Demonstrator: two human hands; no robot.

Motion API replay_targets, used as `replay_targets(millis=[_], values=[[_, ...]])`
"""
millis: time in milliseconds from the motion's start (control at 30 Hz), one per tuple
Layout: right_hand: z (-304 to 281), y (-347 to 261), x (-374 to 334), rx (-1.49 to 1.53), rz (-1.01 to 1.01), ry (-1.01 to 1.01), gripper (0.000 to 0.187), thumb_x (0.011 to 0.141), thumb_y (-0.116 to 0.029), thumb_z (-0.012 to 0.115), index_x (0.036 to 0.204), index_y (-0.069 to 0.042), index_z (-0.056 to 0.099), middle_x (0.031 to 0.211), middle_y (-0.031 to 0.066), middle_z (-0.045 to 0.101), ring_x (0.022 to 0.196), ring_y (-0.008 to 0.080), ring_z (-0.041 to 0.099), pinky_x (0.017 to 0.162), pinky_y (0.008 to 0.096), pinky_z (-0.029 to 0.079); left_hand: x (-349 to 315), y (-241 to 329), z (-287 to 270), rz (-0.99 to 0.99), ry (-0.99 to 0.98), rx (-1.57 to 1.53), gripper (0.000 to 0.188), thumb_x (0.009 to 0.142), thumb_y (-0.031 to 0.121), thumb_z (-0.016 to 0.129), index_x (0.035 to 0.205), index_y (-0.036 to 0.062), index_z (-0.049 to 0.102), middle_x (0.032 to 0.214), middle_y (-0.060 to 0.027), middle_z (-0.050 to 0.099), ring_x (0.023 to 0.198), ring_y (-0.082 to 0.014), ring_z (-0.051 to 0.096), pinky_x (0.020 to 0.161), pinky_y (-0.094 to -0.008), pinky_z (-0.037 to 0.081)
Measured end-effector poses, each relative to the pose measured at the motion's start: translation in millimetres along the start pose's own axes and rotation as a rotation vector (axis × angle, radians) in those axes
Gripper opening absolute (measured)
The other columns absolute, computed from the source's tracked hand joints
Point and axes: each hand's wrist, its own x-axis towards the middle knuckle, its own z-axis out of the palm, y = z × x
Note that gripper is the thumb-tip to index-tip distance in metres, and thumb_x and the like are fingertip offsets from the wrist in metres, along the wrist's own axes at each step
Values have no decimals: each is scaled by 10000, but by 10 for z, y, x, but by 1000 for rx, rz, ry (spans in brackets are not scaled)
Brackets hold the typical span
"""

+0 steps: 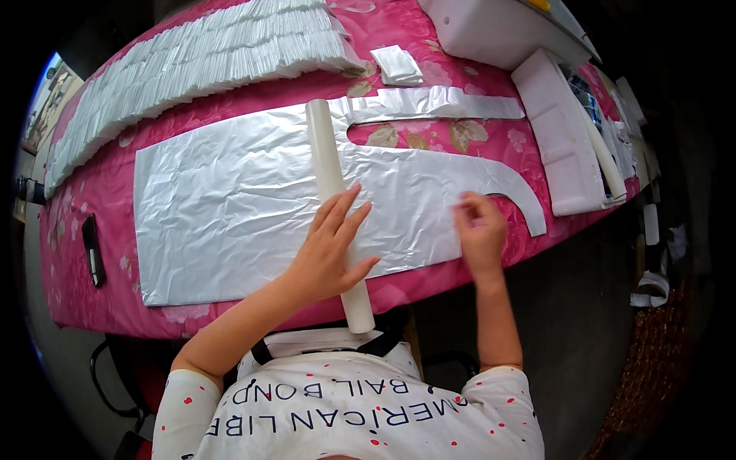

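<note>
Silvery-white crinkled plastic sheet (222, 207), spread flat; pale tube (327, 161) lying crosswise on top.

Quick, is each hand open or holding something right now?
Left hand: open, spread across the white roll.
Right hand: curled by the silvery sheet; grip cannot be told.

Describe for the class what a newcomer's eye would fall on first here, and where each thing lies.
Probably the broad, crinkled, silvery-white plastic sheet, spread flat across the middle of the pink floral tablecloth. Next might come the long, off-white cylindrical roll lying crosswise over it, with the left hand above its nearer half, then the dense rows of thin white folded packets at the far left.
</note>
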Motion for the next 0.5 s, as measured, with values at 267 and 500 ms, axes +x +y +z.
replay_targets(millis=[267,500], values=[[580,-1097,-532,408,-342,-569,198,719,-71,686,903,-44,619,979,111,638,853,278,617,710,327,492,-246,-315,-489,-866,-140,-1110,306,841,146,605,1097,-15,558,911,-99,628,789,-144,607,687,-262,496],[341,-964,-711,15,-231,-435,265,707,-212,729,872,-42,610,824,102,616,740,259,596,617,328,479,-1255,-1376,-1604,-1090,68,-724,223,817,108,612,998,-22,592,806,-79,630,713,-113,601,631,-261,497]])
